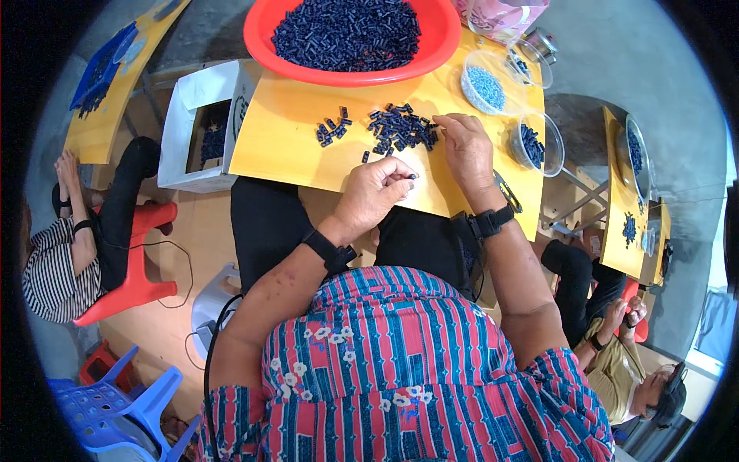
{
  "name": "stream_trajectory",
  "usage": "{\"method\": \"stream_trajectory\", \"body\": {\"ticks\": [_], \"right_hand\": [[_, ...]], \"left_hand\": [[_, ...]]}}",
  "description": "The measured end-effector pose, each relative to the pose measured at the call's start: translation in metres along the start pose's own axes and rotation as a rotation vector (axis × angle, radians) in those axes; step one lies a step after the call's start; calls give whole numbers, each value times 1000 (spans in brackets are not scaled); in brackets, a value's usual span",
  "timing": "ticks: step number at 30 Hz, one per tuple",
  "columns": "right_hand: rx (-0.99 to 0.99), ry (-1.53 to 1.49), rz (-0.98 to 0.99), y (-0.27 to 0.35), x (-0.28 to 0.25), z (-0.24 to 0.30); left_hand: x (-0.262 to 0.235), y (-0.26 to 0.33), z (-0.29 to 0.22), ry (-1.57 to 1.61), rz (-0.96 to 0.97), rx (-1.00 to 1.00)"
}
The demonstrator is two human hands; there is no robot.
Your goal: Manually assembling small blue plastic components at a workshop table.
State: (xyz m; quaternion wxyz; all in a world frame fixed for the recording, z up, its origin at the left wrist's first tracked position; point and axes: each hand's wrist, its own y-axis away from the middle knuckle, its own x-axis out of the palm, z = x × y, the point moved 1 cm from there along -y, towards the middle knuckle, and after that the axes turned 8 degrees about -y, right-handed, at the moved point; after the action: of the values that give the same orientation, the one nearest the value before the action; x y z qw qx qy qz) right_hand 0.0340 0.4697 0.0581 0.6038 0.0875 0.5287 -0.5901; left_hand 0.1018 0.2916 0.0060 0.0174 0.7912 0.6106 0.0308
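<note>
Near red basin [354, 77] and dark pile [402, 129], left hand [373, 192] pinches a piece [412, 176]; right hand [468, 150] curled, hold unclear.

My left hand [375, 192] covers most of a small dark piece [413, 176]; only its end shows. Whether my right hand [467, 150] holds anything at its fingertips, I cannot determine. Red basin [260, 45] and pink bag [504, 15]: cut off by the upper edge. Light-blue bits [485, 88]: too small to identify. Blue chair [96, 418]: cut off below.
</note>
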Motion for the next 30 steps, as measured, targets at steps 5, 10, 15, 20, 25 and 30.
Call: {"method": "stream_trajectory", "body": {"ticks": [5, 10, 15, 20, 25, 30], "right_hand": [[28, 56, 136, -9, 4, -1], [22, 68, 149, -9, 6, -6], [33, 105, 212, -10, 7, -4], [32, 127, 226, -5, 8, -8], [12, 110, 91, 4, 1, -2], [-12, -47, 15, 21, -12, 8]], "left_hand": [[-3, 1, 0, -126, 58, -16], [-3, 1, -2, -139, 44, 16], [0, 0, -1, -124, -39, 61], [1, -1, 2, -123, -35, 53], [-1, 0, 1, -130, -33, 68], [0, 1, 0, -184, -32, 54]]}}
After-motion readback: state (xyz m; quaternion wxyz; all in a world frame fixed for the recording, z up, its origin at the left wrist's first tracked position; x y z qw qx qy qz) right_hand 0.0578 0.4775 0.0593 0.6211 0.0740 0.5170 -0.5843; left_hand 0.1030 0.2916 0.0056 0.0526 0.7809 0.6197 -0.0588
